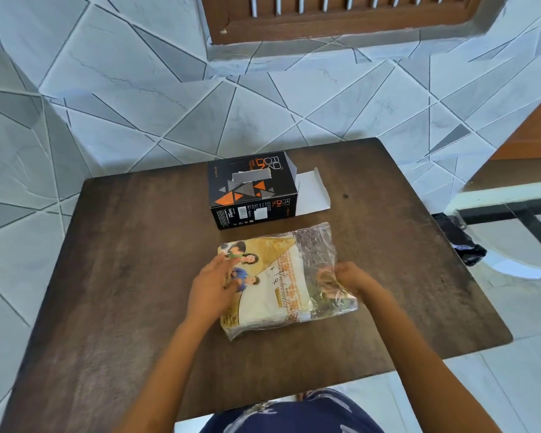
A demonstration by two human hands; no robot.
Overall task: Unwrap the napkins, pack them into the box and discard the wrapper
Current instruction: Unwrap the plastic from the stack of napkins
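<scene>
In the head view, the napkins (272, 298) lie in their wrapper (320, 251) on the near middle of the surface (132, 245). The box (247, 189) sits just beyond them, near but not touching.

My left hand (211, 285) rests on the pack's left end. Its fingers (228, 260) are fairly straight and laid flat on the print, pressing down and gripping nothing. My right hand (353, 278) has its fingers curled in, pinching the slack clear film at the right end.

I judge the stack to be light and soft, so it will give under a squeeze. The film looks thin, slick and crinkly, and likely to skate on the wood unless it is pinned. The slack right end is the best place to hold, since no paper seems to lie under it there (a tear should start cleanly). Once bare, the napkins may fan apart, so I would clamp them by both flat faces.

The wrapper is cream and gold, with pictured figures at the left and an orange patterned band. Its right end is clear, wrinkled and glinting. The box is black with orange and grey triangles. It lies on its side with the right end open and a white flap (311, 192) lying on the surface.
</scene>
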